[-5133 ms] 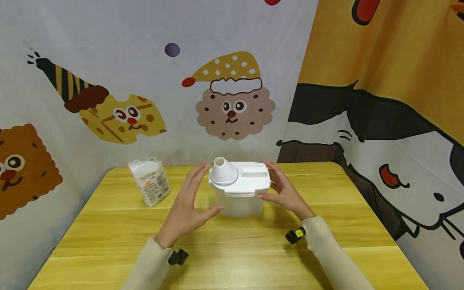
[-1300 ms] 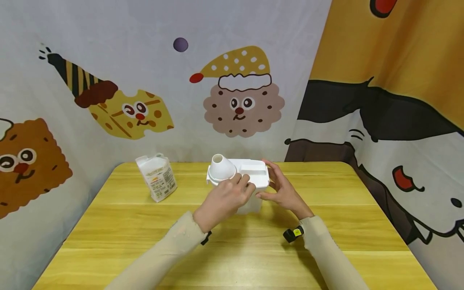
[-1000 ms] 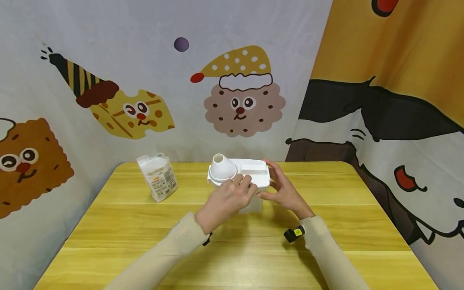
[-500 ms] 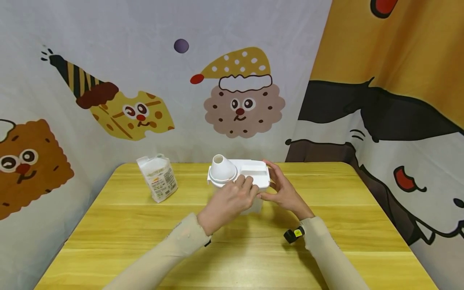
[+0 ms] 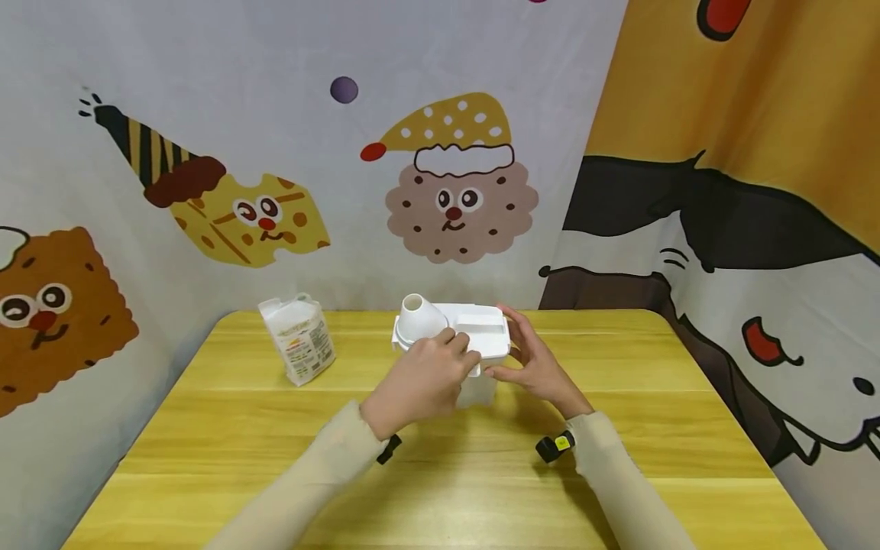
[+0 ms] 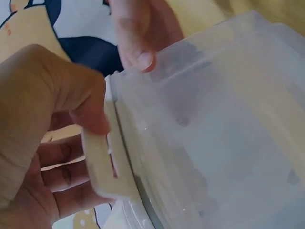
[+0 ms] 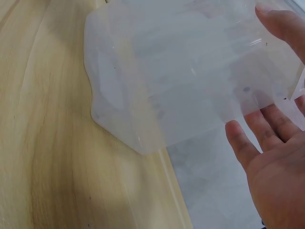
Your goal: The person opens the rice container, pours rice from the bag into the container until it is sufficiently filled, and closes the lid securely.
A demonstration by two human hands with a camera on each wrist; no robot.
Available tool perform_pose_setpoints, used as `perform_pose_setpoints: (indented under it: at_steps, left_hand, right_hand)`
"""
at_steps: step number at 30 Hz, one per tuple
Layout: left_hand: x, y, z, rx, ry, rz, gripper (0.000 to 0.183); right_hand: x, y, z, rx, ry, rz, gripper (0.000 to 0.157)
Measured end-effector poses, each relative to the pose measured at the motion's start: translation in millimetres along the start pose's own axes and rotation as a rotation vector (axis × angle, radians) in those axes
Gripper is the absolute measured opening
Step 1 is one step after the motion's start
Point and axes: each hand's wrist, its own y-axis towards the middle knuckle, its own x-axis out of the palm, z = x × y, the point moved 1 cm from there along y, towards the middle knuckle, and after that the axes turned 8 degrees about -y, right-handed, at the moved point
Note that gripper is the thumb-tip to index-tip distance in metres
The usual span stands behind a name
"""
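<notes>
A translucent plastic storage container stands on the table with its white lid on. The lid carries a white cone-shaped cap at its left end. My left hand is at the lid's front edge. In the left wrist view, its thumb and curled fingers pinch the lid's white latch, which stands out from the container wall. My right hand grips the container's right end, thumb on the front side and fingers behind. In the right wrist view, its fingertips touch the clear wall.
A white printed bag stands upright on the wooden table, left of the container. Behind the table's far edge hangs a cartoon-print curtain. Each wrist wears a small black camera, such as the right one.
Five seconds ago my left hand was spread beside the container; it has moved to the lid's front latch. In the last half second it shifted slightly left, showing the latch's end. My right hand kept its place.
</notes>
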Motion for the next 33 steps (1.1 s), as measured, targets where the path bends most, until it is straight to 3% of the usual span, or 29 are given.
perform_pose_setpoints:
  at_steps: [7, 13, 21, 29, 33]
  left_hand:
    - [2.7, -8.9, -8.5, -0.057, -0.151, 0.032, 0.038]
    - [5.3, -18.0, -15.1, -0.089, -0.303, 0.059, 0.033]
    - [0.6, -24.9, -22.6, -0.054, -0.508, 0.26, 0.016]
    - [-1.4, -33.6, -44.2, -0.12, -0.609, 0.454, 0.019]
    - [-1.9, -35.8, -56.1, -0.162, -0.63, 0.509, 0.027]
  right_hand:
    - [4.1, -0.3, 1.4, -0.009, 0.018, 0.008, 0.103]
    - [4.8, -4.4, 2.3, 0.019, 0.01, 0.019, 0.103]
    - [3.1, -8.3, -2.6, 0.028, -0.047, 0.019, 0.104]
    - [2.5, -4.1, -8.0, 0.039, -0.053, 0.013, 0.11]
    - [3.9, -3.3, -8.8, 0.051, -0.07, 0.022, 0.11]
